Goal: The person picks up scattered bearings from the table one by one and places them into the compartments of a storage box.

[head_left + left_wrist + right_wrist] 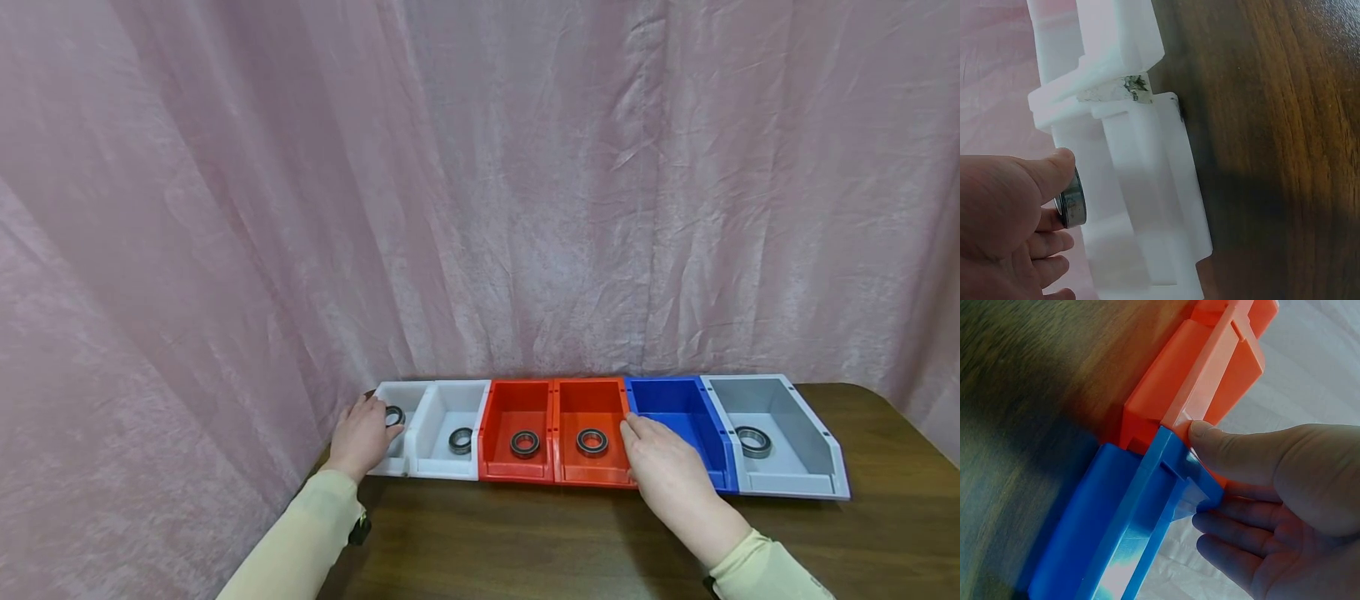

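Observation:
A row of plastic bins runs along the table, most with a dark-rimmed ring bearing inside. My left hand [360, 435] is over the leftmost white bin [1141, 206], pinching a bearing [1074, 203] between thumb and fingers. In the head view part of that bearing shows past the fingertips. My right hand [666, 462] grips the adjoining walls where the orange bin [1163, 381] meets the blue bin [1107, 506]. Its thumb lies on the rim at the joint, with the fingers curled on the other side. No bearing shows in the visible part of the blue bin.
Bearings lie in the second white bin [442, 468], the red bin [517, 473], the orange bin and the grey bin [798, 483] at the right end. The wooden table [480, 542] stretches in front. A pink curtain [525, 208] hangs right behind the bins.

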Available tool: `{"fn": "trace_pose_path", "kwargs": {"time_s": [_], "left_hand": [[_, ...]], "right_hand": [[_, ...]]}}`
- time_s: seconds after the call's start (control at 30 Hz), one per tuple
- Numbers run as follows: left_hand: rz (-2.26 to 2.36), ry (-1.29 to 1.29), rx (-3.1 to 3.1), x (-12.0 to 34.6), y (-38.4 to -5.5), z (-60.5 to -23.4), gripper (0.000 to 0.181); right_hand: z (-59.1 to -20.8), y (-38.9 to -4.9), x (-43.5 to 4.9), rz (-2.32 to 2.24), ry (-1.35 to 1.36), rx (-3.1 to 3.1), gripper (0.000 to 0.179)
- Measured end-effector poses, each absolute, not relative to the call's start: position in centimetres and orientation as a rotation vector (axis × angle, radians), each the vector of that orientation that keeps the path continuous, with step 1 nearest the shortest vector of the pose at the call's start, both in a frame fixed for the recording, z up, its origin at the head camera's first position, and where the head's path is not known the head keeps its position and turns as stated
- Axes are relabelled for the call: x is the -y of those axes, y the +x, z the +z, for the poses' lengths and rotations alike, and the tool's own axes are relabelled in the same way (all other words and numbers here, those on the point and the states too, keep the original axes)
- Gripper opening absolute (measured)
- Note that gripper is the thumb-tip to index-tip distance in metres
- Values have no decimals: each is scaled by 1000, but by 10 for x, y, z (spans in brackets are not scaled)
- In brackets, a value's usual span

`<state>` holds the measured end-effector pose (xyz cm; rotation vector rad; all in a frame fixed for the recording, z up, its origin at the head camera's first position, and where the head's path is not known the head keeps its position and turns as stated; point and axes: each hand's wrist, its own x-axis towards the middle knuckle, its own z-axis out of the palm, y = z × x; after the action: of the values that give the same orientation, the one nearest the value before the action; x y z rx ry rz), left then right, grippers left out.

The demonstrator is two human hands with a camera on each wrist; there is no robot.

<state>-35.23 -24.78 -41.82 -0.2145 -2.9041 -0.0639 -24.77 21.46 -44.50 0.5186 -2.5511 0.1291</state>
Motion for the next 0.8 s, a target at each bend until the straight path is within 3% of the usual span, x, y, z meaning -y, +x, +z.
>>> {"fn": "trace_pose_path", "kwargs": {"time_s": [0.8], "left_hand": [[-4,-259,2904,251,-365,-436,50]], "right_hand": [[-444,-248,-214,136,510,2575,60]]}}
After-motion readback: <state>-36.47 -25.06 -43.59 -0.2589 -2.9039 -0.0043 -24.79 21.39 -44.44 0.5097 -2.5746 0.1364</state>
